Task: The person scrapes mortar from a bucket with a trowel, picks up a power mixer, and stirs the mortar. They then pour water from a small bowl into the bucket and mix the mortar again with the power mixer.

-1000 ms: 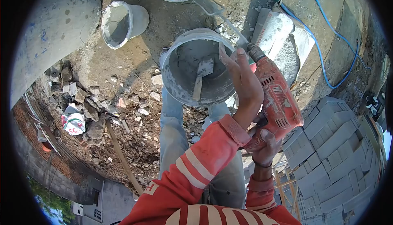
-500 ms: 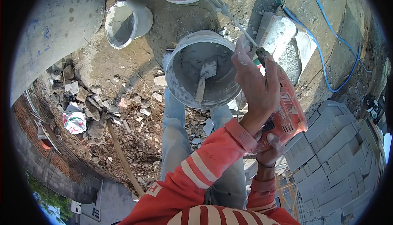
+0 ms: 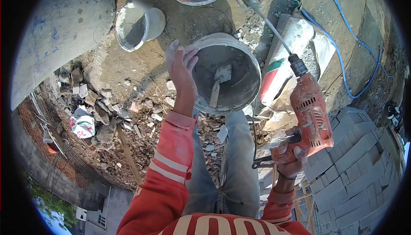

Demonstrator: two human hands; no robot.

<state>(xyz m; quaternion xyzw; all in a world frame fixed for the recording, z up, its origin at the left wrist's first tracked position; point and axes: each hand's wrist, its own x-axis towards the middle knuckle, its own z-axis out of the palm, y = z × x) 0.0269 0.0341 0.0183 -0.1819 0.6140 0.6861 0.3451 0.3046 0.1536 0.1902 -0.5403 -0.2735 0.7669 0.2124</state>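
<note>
My right hand [image 3: 291, 154] grips the handle of a red electric drill [image 3: 311, 115], its fingers wrapped round it. A long mixing paddle [image 3: 274, 29] is fitted in the drill's chuck and points up and away to the left, clear of the bucket. My left hand [image 3: 183, 66] is empty, fingers extended, at the left rim of a large bucket [image 3: 258, 70]. Inside this bucket is grey mortar [image 3: 205, 74], with a trowel [image 3: 219, 81] lying on it, its handle toward me.
A torn cement bag [image 3: 280, 59] lies right of the bucket, near a blue hose [image 3: 340, 66]. Another bucket [image 3: 156, 23] and a basin [image 3: 197, 2] stand farther off. Rubble [image 3: 100, 111] covers ground at left; stacked grey blocks [image 3: 351, 149] stand at right.
My left hand has left the drill and swung left to the bucket's rim. The drill, in my right hand alone, has shifted slightly right and down.
</note>
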